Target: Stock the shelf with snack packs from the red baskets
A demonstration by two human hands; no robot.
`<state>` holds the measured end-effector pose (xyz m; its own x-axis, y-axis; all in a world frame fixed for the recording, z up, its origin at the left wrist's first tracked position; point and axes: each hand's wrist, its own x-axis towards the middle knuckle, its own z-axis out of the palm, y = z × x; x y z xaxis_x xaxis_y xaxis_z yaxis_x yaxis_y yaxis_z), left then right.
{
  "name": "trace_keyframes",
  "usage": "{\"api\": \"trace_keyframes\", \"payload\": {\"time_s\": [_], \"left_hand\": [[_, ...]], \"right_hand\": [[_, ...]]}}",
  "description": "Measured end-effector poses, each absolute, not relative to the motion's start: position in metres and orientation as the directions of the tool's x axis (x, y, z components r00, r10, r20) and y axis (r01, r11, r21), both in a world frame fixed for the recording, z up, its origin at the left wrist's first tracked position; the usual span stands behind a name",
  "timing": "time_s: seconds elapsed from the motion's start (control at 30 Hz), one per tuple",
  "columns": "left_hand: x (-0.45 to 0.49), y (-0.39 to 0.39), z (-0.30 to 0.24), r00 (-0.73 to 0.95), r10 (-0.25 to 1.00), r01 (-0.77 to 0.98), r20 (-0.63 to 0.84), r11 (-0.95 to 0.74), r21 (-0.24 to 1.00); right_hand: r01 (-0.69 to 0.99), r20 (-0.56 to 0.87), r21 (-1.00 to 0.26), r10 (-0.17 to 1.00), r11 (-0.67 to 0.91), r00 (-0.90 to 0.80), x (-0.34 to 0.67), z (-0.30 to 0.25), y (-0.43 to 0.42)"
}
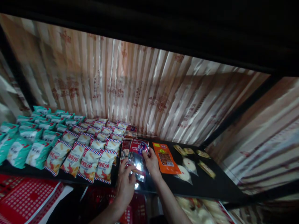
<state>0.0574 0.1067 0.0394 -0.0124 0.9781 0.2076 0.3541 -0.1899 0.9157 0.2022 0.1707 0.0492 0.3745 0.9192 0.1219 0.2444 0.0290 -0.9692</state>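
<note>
Striped, red-printed sheeting (130,81) is hanging behind a black shelf (219,185), and a dark upper board (163,31) is running overhead. 2 bare hands are reaching in over the shelf's front edge. At the shelf's middle, the left hand (126,180) is closing its grip on the lower left side of a red-topped shiny packet (138,158), while the right hand (151,163) is pinching its upper right side. Whether the packet is touching the shelf is not showing. Dark red packets (125,145) are lying just behind it, to the left. Further left, striped-edged shrimp snack bags (88,161) and teal bags (38,152) are crowding in rows, leaving little room up to the front edge. Right of the hands, an orange windowed packet (165,158), 2 white discs in clear wrappers (184,175) and 4 small gold packets (206,169) are lying loosely, with bare black surface extending towards the right end. Below the front edge, a red basket (30,197) is sitting at left.
</note>
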Motion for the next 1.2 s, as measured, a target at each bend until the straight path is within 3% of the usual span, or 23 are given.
{"api": "trace_keyframes", "payload": {"time_s": [0.23, 0.5, 0.8, 1.2], "left_hand": [[0.078, 0.171, 0.032, -0.112, 0.964, 0.391, 0.242, -0.181, 0.902], [0.093, 0.224, 0.028, -0.154, 0.951, 0.553, 0.267, -0.14, 0.821], [0.096, 0.256, 0.022, -0.132, 0.946, 0.609, 0.297, -0.16, 0.777], [0.092, 0.254, 0.025, -0.148, 0.945, 0.594, 0.291, -0.151, 0.79]], "right_hand": [[0.392, 0.18, -0.92, 0.907, 0.018, 0.381, 0.212, 0.038, 0.251], [0.564, 0.259, -0.825, 0.869, -0.029, 0.422, 0.213, 0.03, 0.31], [0.816, 0.282, -0.569, 0.907, -0.103, 0.311, 0.202, 0.037, 0.342], [0.871, 0.232, -0.464, 0.926, -0.163, 0.297, 0.189, 0.049, 0.348]]}}
